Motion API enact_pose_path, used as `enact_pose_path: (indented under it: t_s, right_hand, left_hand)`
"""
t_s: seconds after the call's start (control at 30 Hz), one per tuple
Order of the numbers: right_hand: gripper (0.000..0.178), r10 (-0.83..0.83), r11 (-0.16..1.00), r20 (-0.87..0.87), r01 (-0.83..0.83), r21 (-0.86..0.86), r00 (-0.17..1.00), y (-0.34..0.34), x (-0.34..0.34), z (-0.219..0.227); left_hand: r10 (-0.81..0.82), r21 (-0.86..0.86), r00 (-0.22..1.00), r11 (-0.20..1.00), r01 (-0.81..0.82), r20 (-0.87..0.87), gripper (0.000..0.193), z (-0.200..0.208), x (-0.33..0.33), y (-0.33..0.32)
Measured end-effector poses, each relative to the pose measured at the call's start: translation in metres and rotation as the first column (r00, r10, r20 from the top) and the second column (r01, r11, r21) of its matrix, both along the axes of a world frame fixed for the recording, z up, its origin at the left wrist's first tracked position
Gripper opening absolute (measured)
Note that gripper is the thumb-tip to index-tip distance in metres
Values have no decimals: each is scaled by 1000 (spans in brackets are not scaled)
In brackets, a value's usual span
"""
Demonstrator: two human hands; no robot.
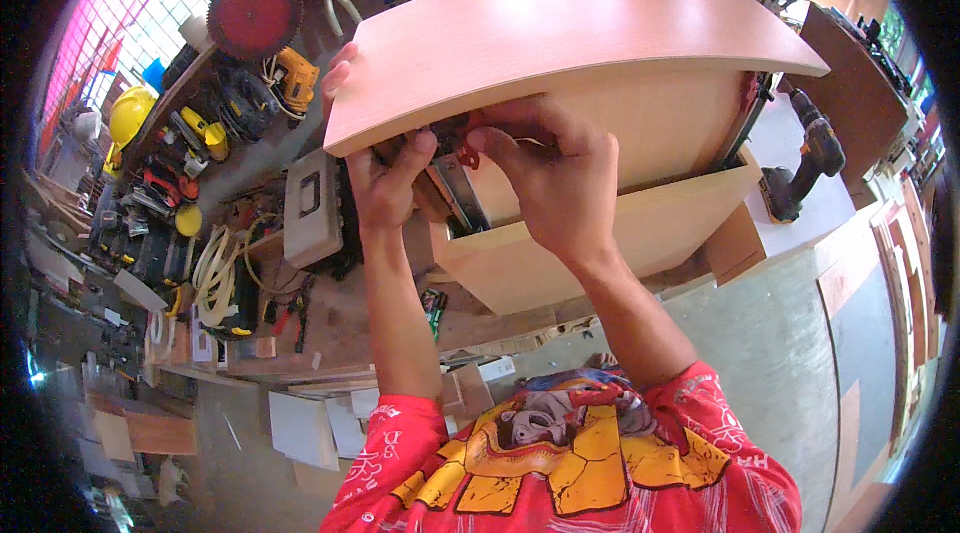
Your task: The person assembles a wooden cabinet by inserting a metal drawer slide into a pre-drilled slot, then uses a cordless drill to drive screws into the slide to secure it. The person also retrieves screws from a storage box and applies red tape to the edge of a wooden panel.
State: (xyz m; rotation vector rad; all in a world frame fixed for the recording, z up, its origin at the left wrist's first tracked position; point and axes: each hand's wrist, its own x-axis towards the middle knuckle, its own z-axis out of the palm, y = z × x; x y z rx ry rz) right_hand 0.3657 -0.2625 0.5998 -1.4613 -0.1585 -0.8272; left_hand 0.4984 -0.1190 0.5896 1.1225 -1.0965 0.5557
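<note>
A pale wood-veneer panel [560, 28] lies over a drawer-like box whose light wooden front [610, 233] faces me. At the panel's left end my left hand [385, 188] is closed round the corner, fingertips on the far edge and thumb at the near underside. My right hand [570, 173] reaches beneath the panel's near edge, thumb and fingers pinched on a small red piece [467, 156]. Just below that piece runs a dark metal drawer slide [460, 195]; another slide [745, 118] shows at the right side. The far fingers of my right hand are partly hidden under the panel.
A cordless drill [805, 158] stands on a white board at the right. Left on the bench are a grey tool case [312, 208], coiled hose [215, 278], a red circular saw blade [255, 15], a yellow power tool [298, 81] and a yellow helmet [131, 116]. Board offcuts [300, 428] lie below.
</note>
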Motion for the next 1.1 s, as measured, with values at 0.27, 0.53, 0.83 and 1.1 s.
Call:
enact_pose_path:
  t_s: [0.27, 0.53, 0.83, 1.1]
  right_hand:
    - [23, 17, 984, 105, -35, 174, 994, -2, -1, -18]
    - [23, -74, 984, 70, 62, 167, 995, 6, 0, -19]
    - [15, -133, 990, 91, 137, -40, 987, 6, 6, -6]
    - [18, -206, 976, 158, 215, -43, 966, 7, 10, -13]
  left_hand:
    - [-10, 24, 1000, 1000, 11, -22, 103, -2, 1, 1]
    - [-38, 23, 998, 999, 39, -51, 100, 1, -6, 0]
    - [51, -15, 998, 999, -51, -24, 93, -2, 4, -1]
    - [132, 32, 991, 991, -132, -3, 96, 0, 5, 1]
